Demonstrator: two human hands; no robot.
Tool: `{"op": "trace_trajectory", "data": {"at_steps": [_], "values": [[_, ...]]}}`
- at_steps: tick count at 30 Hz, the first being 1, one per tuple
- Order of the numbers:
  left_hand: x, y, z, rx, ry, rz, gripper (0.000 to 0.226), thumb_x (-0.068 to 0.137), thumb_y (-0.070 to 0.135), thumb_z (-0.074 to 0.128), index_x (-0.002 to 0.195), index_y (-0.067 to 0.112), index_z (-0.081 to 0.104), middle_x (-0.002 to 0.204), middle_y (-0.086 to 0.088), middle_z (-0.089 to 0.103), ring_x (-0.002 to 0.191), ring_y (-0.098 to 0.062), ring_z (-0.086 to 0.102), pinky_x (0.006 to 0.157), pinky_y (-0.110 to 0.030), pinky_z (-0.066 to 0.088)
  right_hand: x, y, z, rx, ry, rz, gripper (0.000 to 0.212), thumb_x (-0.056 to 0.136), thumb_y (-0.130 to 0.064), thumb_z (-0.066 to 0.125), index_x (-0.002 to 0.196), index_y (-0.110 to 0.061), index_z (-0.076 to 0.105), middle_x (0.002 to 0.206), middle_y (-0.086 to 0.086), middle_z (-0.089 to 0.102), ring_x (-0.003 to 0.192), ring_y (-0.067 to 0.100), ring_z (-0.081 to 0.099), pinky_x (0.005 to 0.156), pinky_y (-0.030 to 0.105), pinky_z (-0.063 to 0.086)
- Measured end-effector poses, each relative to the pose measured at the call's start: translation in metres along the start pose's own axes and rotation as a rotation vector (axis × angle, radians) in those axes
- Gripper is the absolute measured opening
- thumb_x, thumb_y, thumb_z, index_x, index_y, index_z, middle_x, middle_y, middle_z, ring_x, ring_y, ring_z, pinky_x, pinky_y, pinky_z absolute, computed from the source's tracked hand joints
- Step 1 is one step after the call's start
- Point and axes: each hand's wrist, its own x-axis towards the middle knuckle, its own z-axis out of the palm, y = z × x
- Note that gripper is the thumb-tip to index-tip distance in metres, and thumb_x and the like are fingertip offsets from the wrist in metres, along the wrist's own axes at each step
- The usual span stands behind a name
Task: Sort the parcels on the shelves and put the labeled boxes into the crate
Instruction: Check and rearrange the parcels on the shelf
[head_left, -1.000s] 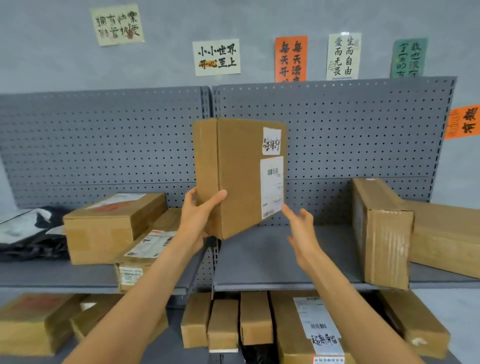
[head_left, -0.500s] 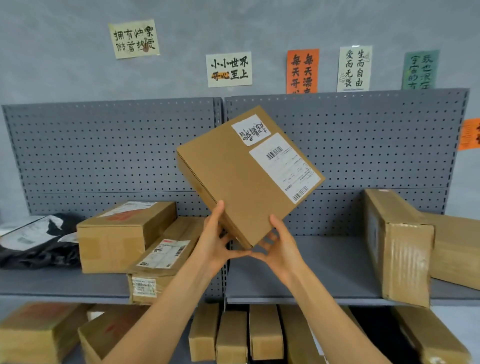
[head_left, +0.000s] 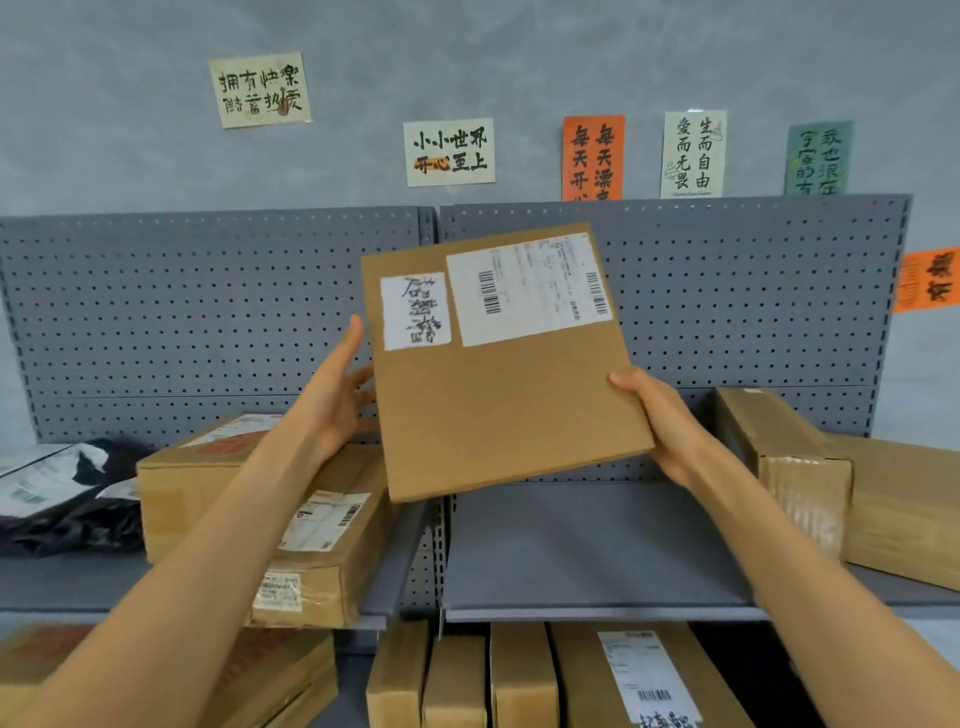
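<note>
Item: flat cardboard box (head_left: 498, 405), held in the air above the grey shelf (head_left: 587, 551). The labelled face is turned toward the wearer, presumably so that the handwritten label (head_left: 415, 310) and shipping label (head_left: 527, 288) can be read. The right edge is pinched by the right hand (head_left: 665, 421), thumb on the front. The left edge is only steadied by the left hand (head_left: 337, 395), its fingers spread and uncurled. Crate: not seen.

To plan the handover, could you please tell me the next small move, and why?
Probably lower the flat brown cardboard box toward the crate, which is out of view: its white handwritten label and barcoded shipping label are showing, the right hand grips it, the left hand steadies its edge.
</note>
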Motion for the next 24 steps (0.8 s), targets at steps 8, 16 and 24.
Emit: {"op": "trace_trajectory", "data": {"at_steps": [8,16,24], "values": [[0.009,-0.018,0.011,-0.142,0.089,0.036,0.087,0.062,0.056,0.077,0.136,0.023,0.048,0.113,-0.008,0.070,0.090,-0.023,0.060,0.082,-0.046,0.051,0.001,-0.010,-0.009,0.002,0.100,-0.083,0.060,0.087,-0.049,0.059,0.141,-0.028,0.044,0.135,-0.004,0.054,0.119,0.018,0.054,0.099,0.041,0.043],[-0.001,-0.044,0.069,-0.513,0.249,0.046,0.071,0.082,0.033,0.071,0.139,0.027,0.029,0.128,-0.009,0.055,0.109,-0.028,0.058,0.078,-0.060,0.054,-0.016,0.017,0.031,0.168,0.088,-0.008,0.104,0.066,-0.063,0.064,0.150,-0.045,0.004,0.153,-0.005,0.031,0.134,0.023,0.041,0.107,0.057,0.034],[-0.016,-0.055,0.090,-0.463,0.153,0.010,0.090,0.063,0.059,0.075,0.139,0.028,0.037,0.132,-0.006,0.054,0.118,-0.029,0.055,0.071,-0.060,0.055,-0.022,0.012,0.013,0.285,0.199,-0.113,0.079,0.084,-0.033,0.069,0.148,-0.037,0.023,0.126,-0.005,0.059,0.108,0.018,0.061,0.091,0.043,0.052]]}}
